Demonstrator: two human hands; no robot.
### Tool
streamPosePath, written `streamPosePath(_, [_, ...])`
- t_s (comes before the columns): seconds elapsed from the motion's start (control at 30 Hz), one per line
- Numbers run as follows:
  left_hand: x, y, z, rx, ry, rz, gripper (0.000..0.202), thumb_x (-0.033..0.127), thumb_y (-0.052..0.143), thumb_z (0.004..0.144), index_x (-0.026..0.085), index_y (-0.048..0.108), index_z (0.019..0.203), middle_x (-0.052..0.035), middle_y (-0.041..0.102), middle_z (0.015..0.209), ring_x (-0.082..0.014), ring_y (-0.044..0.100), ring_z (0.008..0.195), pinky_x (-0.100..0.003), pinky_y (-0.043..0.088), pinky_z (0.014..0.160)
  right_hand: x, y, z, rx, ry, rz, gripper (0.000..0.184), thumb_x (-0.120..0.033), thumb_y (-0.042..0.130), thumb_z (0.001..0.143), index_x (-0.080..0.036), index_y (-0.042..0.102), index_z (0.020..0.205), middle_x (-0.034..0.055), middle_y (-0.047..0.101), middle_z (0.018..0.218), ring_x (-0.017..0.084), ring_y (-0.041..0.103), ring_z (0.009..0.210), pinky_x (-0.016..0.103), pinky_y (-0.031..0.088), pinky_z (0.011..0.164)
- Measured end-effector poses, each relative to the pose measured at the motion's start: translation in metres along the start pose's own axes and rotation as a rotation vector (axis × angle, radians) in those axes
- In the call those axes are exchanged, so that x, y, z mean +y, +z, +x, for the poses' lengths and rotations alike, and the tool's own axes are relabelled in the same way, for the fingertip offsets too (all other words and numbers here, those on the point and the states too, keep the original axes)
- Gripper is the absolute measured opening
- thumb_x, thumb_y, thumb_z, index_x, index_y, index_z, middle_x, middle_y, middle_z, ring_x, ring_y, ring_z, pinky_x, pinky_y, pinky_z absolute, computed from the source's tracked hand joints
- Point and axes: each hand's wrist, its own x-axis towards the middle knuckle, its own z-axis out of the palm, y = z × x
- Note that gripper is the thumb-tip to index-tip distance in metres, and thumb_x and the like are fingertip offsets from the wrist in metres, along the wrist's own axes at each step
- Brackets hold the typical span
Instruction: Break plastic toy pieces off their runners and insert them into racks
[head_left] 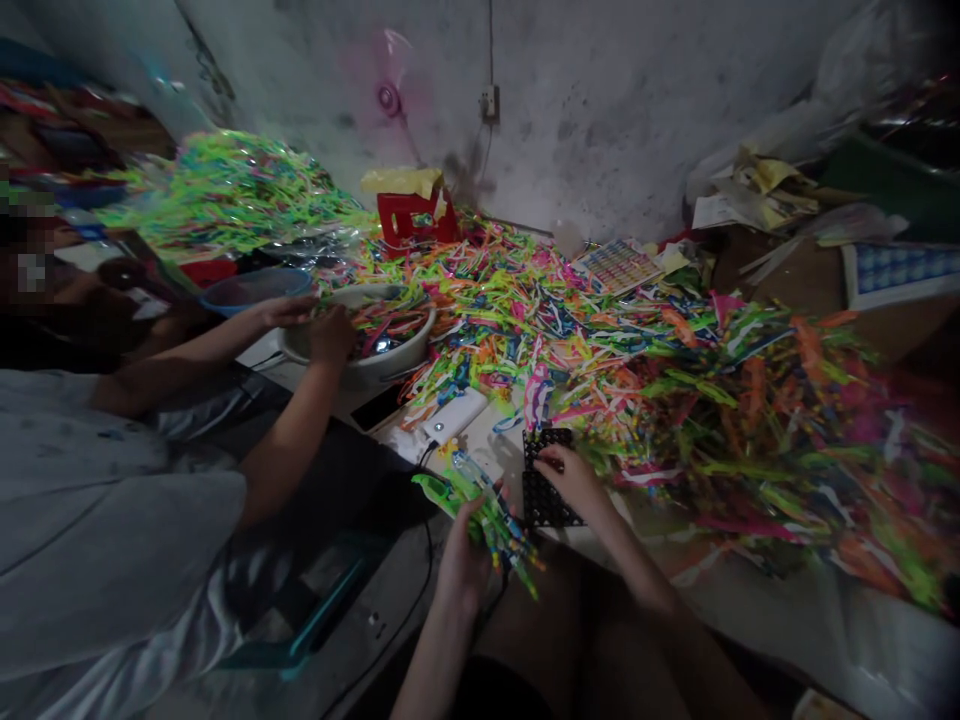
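In the lower middle, my left hand [466,540] is wrapped round a bunch of thin green, blue and yellow plastic pieces [480,505], which fan out past its fingers on both sides. What exactly the pieces are is too blurred to tell. Just to the right, my right hand [576,478] reaches over a black tray with rows of holes [551,508]. Its thumb and fingers are pinched together above the holes; anything between them is too small to make out. A pink and white piece [537,395] lies at the tray's far edge.
A large pile of similar colourful pieces [517,290] covers the table. Left of me, a co-worker's hands [330,328] work over a white basin [401,350]. A white box-shaped device [455,415] and dark phone-like slab [376,408] lie nearby. Behind stand a red crate [412,222] and pink fan [388,98].
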Motion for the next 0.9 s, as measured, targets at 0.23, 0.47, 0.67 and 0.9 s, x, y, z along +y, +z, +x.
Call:
streamPosePath(0.23, [-0.005,0.008,0.001,0.052,0.066,-0.017,0.03,0.014,0.05,0.079,0.011,0.061,0.106,-0.0067,0.069,0.096,-0.0153,0.065,0.076,-0.026,0.054,0.07,-0.052,-0.007,-0.078,-0.202,-0.014,0.025,0.022,-0.031,0.063,0.074,-0.02,0.059,0.092,0.0016,0.063,0.091,0.017,0.059,0.082,0.027,0.044,0.072])
streamPosePath(0.47, [-0.008,0.007,0.002,0.027,0.079,-0.078,0.026,0.014,0.051,0.079,0.011,0.062,0.102,-0.0058,0.07,0.088,-0.015,0.066,0.074,-0.024,0.054,0.066,-0.064,-0.011,-0.107,-0.18,-0.093,-0.24,0.014,-0.021,0.06,0.078,-0.022,0.054,0.091,0.0023,0.057,0.094,0.02,0.057,0.09,0.031,0.046,0.077])
streamPosePath(0.67, [-0.009,0.005,0.004,-0.023,0.061,-0.151,0.027,0.013,0.047,0.081,0.012,0.061,0.104,-0.006,0.07,0.087,-0.0149,0.066,0.074,-0.024,0.054,0.065,-0.076,-0.006,-0.115,-0.195,-0.077,-0.408,0.021,-0.021,0.057,0.081,-0.022,0.054,0.102,0.0045,0.057,0.099,0.023,0.058,0.091,0.036,0.048,0.074])
streamPosePath(0.9, [-0.011,0.003,0.006,-0.061,0.074,-0.102,0.029,0.012,0.05,0.079,0.012,0.06,0.107,-0.0073,0.069,0.099,-0.0161,0.066,0.083,-0.027,0.054,0.076,-0.058,-0.014,-0.103,-0.01,-0.073,-0.237,0.022,-0.036,0.042,0.09,-0.022,0.058,0.095,0.0056,0.06,0.094,0.022,0.056,0.093,0.034,0.044,0.079])
